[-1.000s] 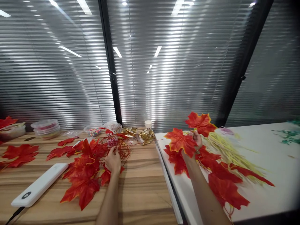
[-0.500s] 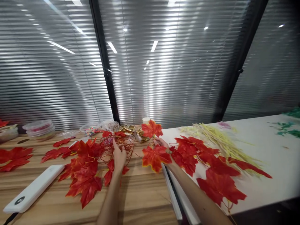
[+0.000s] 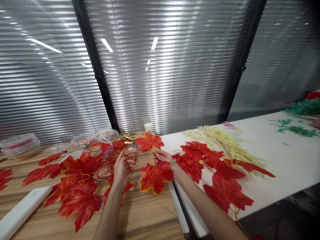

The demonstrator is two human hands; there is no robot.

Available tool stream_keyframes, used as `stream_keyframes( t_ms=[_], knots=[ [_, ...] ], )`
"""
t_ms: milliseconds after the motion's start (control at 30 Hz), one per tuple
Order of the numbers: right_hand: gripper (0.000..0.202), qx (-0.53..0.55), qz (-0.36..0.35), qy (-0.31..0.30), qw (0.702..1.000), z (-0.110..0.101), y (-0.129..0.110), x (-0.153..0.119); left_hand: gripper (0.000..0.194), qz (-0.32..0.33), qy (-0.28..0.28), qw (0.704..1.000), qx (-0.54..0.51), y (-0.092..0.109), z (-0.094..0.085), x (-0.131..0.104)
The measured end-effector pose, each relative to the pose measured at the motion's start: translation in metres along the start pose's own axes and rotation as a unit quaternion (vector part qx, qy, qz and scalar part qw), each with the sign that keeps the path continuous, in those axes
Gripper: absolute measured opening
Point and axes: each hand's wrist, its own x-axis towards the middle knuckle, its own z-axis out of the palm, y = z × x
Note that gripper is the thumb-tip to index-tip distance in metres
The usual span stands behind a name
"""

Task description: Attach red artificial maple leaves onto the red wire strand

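Ceiling strip lights glare off the blinds (image 3: 175, 83); scene bright, edges bowed, slight motion blur right of blinds.

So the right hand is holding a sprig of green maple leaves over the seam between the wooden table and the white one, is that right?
Not quite: the leaves are red-orange, not green. In the head view the right hand holds a sprig of red maple leaves over the seam between the wooden table and the white table. The only green bits lie far off at the white table's right end.
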Motion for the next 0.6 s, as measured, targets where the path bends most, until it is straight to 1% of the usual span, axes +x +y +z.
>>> stream_keyframes(
  t_ms=[133, 200, 233, 300, 367, 500, 600],
  knots=[
    [0.028, 0.105, 0.041, -0.039, 0.993, 0.001, 0.003, 0.002, 0.072, 0.058, -0.090, 0.994, -0.015, 0.000, 0.013, -0.007],
    [0.026, 0.149, 0.052, -0.037, 0.987, 0.001, 0.004, 0.003, 0.071, 0.066, -0.128, 0.989, -0.017, 0.000, 0.018, -0.009],
    [0.025, 0.157, 0.052, -0.030, 0.986, 0.001, 0.004, 0.004, 0.067, 0.067, -0.137, 0.988, -0.018, -0.001, 0.019, -0.009],
    [0.023, 0.166, 0.050, -0.015, 0.985, 0.001, 0.002, 0.004, 0.060, 0.068, -0.137, 0.988, -0.027, -0.003, 0.019, -0.008],
    [0.021, 0.175, 0.051, -0.012, 0.983, 0.001, -0.001, 0.003, 0.056, 0.060, -0.127, 0.989, -0.046, -0.004, 0.017, -0.008],
    [0.020, 0.195, 0.062, -0.040, 0.978, 0.004, -0.011, -0.005, 0.050, 0.028, -0.078, 0.992, -0.093, -0.002, 0.015, -0.008],
    [0.021, 0.218, 0.081, -0.042, 0.972, 0.007, -0.017, -0.010, 0.043, 0.010, -0.050, 0.995, -0.091, -0.004, 0.012, -0.002]
  ],
)
